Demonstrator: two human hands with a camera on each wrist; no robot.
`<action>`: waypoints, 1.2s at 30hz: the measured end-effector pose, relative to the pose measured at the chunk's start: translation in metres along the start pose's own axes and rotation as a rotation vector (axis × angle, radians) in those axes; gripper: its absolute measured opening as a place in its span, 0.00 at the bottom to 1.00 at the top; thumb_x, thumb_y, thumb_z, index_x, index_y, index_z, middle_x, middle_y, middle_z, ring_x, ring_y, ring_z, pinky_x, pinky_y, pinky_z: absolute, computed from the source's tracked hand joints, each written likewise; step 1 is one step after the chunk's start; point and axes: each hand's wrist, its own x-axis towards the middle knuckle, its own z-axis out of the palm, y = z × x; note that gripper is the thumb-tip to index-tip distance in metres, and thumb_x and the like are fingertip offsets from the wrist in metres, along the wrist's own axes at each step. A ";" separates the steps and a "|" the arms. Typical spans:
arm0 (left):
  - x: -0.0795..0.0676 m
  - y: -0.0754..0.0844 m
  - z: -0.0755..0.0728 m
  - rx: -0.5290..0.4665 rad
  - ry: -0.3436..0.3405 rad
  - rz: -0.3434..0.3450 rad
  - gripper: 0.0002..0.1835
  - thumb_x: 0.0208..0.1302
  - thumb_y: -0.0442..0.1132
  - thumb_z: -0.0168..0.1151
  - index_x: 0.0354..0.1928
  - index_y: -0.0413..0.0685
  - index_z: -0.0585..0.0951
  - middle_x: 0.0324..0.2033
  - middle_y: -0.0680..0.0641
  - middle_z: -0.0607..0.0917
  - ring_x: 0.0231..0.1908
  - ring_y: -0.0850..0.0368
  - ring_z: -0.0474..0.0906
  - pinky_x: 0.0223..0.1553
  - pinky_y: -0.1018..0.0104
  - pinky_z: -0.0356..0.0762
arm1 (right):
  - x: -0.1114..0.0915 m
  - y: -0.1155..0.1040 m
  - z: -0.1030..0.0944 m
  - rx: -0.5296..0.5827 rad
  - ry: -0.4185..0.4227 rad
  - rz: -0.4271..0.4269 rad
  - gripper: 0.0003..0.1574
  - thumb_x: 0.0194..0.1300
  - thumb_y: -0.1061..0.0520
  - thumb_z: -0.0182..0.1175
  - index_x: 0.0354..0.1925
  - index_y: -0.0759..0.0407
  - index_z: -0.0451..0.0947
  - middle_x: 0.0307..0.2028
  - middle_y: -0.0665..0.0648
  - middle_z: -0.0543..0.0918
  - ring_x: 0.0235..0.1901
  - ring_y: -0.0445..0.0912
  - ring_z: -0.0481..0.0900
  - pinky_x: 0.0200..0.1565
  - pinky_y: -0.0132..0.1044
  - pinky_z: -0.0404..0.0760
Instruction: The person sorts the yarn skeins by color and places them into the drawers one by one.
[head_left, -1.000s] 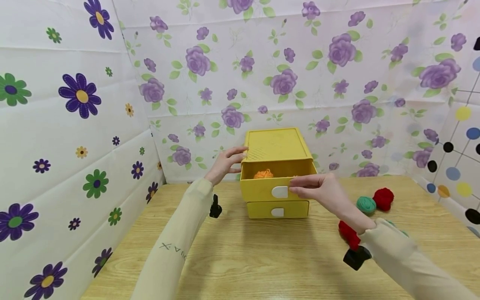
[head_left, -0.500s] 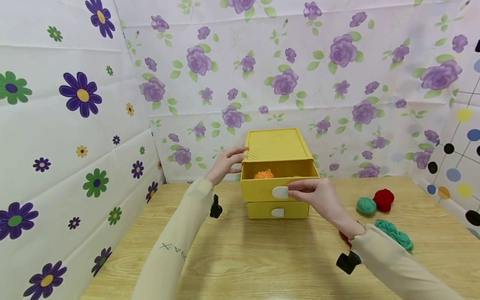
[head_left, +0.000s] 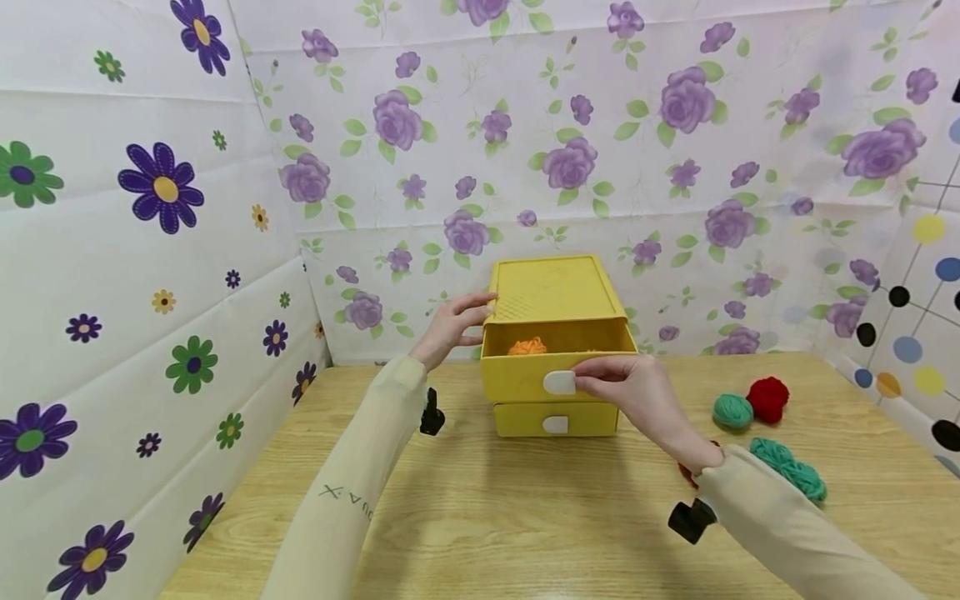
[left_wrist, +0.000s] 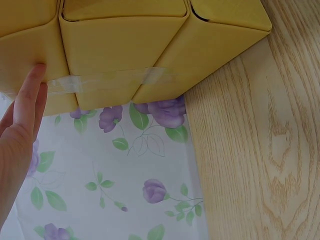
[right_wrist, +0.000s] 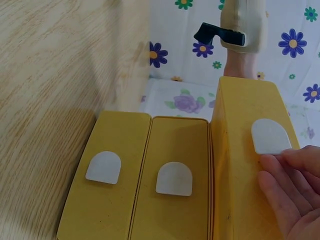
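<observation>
A yellow drawer cabinet [head_left: 555,287] stands against the back sheet, its top drawer [head_left: 517,380] pulled partway out. My right hand [head_left: 637,396] pinches this drawer's white tab handle [right_wrist: 270,136] between thumb and fingers. Orange yarn [head_left: 528,347] shows inside the drawer. My left hand [head_left: 448,327] rests its extended fingers against the cabinet's left side; in the left wrist view, a straight fingertip [left_wrist: 38,70] presses the yellow side wall [left_wrist: 95,55]. Two lower drawers with white handles [right_wrist: 174,178] are closed in the right wrist view.
On the wooden table [head_left: 465,517], right of the cabinet, lie a teal yarn ball [head_left: 732,411], a red yarn ball [head_left: 768,400] and a teal skein [head_left: 789,470]. More red yarn is mostly hidden behind my right wrist. Patterned sheets [head_left: 450,100] enclose the table.
My right hand has shifted slightly left onto the handle, with the top drawer a touch further out. The teal skein has come into fuller view. My left hand has stayed in place.
</observation>
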 end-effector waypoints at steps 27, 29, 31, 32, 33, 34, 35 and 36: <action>-0.008 0.013 0.003 -0.015 -0.031 -0.009 0.23 0.68 0.37 0.49 0.63 0.40 0.65 0.61 0.43 0.63 0.55 0.47 0.64 0.48 0.48 0.69 | 0.040 0.019 0.006 -0.104 0.057 0.039 0.09 0.56 0.58 0.64 0.36 0.61 0.84 0.32 0.53 0.83 0.33 0.45 0.79 0.35 0.40 0.77; -0.010 0.016 0.004 -0.015 -0.035 -0.015 0.23 0.68 0.37 0.49 0.64 0.39 0.65 0.61 0.42 0.62 0.55 0.47 0.64 0.48 0.47 0.68 | 0.043 0.021 0.006 -0.096 0.060 0.037 0.09 0.56 0.59 0.64 0.36 0.61 0.84 0.31 0.54 0.83 0.33 0.45 0.79 0.35 0.40 0.77; -0.010 0.016 0.004 -0.015 -0.033 -0.016 0.23 0.68 0.37 0.49 0.64 0.39 0.65 0.61 0.42 0.62 0.55 0.47 0.65 0.48 0.47 0.68 | 0.045 0.022 0.007 -0.091 0.065 0.032 0.09 0.56 0.59 0.64 0.36 0.62 0.84 0.31 0.54 0.83 0.33 0.46 0.79 0.35 0.39 0.77; -0.009 0.016 0.004 -0.015 -0.031 -0.017 0.23 0.68 0.36 0.49 0.64 0.39 0.65 0.61 0.42 0.62 0.55 0.47 0.65 0.48 0.47 0.68 | 0.046 0.023 0.007 -0.089 0.070 0.031 0.08 0.56 0.60 0.65 0.36 0.62 0.84 0.31 0.54 0.83 0.33 0.46 0.79 0.35 0.39 0.77; -0.009 0.016 0.004 -0.014 -0.029 -0.018 0.23 0.68 0.37 0.49 0.64 0.39 0.65 0.61 0.42 0.63 0.55 0.47 0.65 0.48 0.48 0.69 | 0.047 0.024 0.007 -0.090 0.073 0.031 0.08 0.56 0.60 0.65 0.36 0.62 0.84 0.31 0.54 0.83 0.33 0.46 0.80 0.35 0.38 0.77; -0.009 0.016 0.004 -0.012 -0.028 -0.018 0.23 0.68 0.37 0.49 0.64 0.39 0.65 0.61 0.42 0.63 0.55 0.47 0.65 0.47 0.49 0.69 | 0.048 0.025 0.007 -0.091 0.078 0.033 0.08 0.56 0.60 0.65 0.36 0.62 0.84 0.31 0.54 0.83 0.33 0.46 0.80 0.35 0.37 0.77; -0.009 0.016 0.004 -0.012 -0.027 -0.019 0.23 0.68 0.36 0.49 0.64 0.40 0.65 0.61 0.42 0.63 0.55 0.47 0.65 0.47 0.50 0.70 | 0.048 0.025 0.007 -0.093 0.080 0.035 0.08 0.56 0.60 0.65 0.36 0.62 0.84 0.30 0.54 0.83 0.33 0.46 0.80 0.35 0.37 0.77; -0.009 0.016 0.004 -0.011 -0.026 -0.020 0.23 0.68 0.37 0.49 0.64 0.40 0.65 0.61 0.42 0.63 0.55 0.47 0.65 0.47 0.50 0.70 | 0.049 0.026 0.007 -0.095 0.083 0.039 0.08 0.56 0.60 0.65 0.35 0.62 0.84 0.30 0.54 0.83 0.33 0.46 0.80 0.34 0.36 0.77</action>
